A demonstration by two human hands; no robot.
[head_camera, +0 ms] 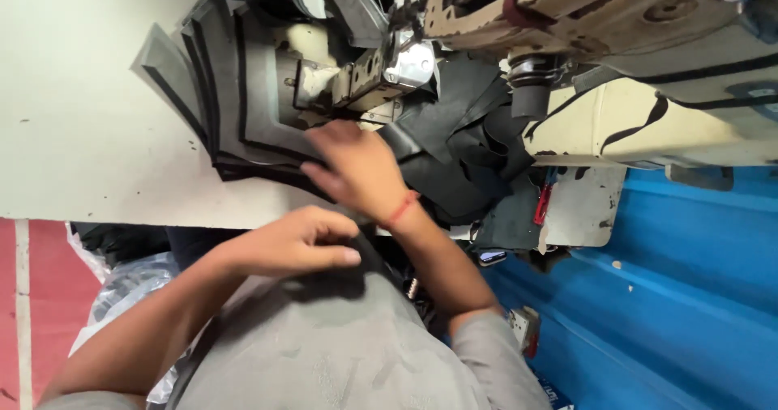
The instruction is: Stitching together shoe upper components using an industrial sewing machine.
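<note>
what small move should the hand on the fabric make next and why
Probably slide the right hand forward, easing the grey fabric pieces toward the sewing machine head. That hand lies flat on the stack just short of the machine, while the left hand is curled at the table edge, holding nothing that shows.

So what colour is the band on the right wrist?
Red, a thin thread band at the wrist of the right hand, seen in the head view.
</note>
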